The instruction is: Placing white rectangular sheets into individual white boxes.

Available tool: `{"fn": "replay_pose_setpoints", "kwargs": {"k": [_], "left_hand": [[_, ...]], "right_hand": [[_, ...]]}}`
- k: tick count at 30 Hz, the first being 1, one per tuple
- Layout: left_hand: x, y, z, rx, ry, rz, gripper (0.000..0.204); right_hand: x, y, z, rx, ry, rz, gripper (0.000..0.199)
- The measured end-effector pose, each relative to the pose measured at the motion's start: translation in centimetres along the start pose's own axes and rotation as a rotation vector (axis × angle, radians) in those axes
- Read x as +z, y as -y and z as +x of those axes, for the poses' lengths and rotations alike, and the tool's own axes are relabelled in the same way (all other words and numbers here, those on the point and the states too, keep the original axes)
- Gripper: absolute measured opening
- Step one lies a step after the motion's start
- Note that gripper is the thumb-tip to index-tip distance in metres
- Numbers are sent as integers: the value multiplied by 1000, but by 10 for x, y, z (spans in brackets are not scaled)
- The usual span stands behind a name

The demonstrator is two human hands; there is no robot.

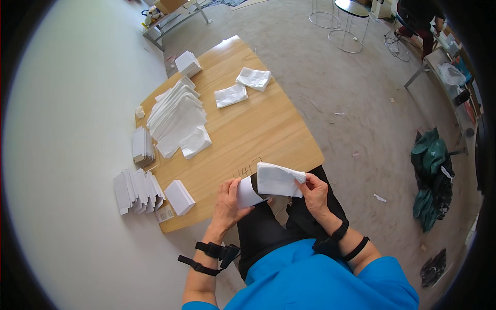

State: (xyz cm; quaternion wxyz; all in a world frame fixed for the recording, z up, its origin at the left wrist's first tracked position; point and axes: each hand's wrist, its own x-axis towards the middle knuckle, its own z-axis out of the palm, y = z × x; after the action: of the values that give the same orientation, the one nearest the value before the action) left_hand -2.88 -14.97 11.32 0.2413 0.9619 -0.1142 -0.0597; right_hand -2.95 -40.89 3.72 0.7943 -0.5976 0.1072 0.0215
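Our left hand point(227, 200) clamps the box point(247, 193); our right hand's point(312, 193) grip pinches the sheets point(278, 180) beside it, near the desk point(261, 129) edge. Held by one end, they could fan and slip.

On the right, a crumpled green bag point(427, 150) and a smaller black bag point(433, 267) are seen on the grey floor point(372, 132). Far off, a round stool point(353, 7) is held up by thin legs. At the far right, a person point(421, 15) and a see-through bag point(452, 75) can be seen. On the left, a white wall point(77, 129) is seen.
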Motion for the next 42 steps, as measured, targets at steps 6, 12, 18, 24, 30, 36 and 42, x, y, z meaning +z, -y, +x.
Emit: {"fn": "replay_pose_setpoints", "kwargs": {"k": [6,12,18,24,30,36,42], "left_hand": [[1,-6,1,79,-21,114,95],[9,-7,0,135,-38,229,100],[16,-7,2,146,-35,260,103],[20,-3,8,153,-6,255,104],[26,7,8,138,33,222,104],[36,22,9,163,88,260,102],[34,4,25,252,80,426,88]], "right_hand": [[-8,4,-13,-45,36,-108,15],[-19,9,-13,39,117,-192,14],[-18,8,-9,36,153,-158,14],[-18,-4,3,133,104,-207,13],[-13,-15,1,185,70,-246,16],[-7,-20,0,159,57,-421,17],[0,-53,12,195,9,-431,17]]}}
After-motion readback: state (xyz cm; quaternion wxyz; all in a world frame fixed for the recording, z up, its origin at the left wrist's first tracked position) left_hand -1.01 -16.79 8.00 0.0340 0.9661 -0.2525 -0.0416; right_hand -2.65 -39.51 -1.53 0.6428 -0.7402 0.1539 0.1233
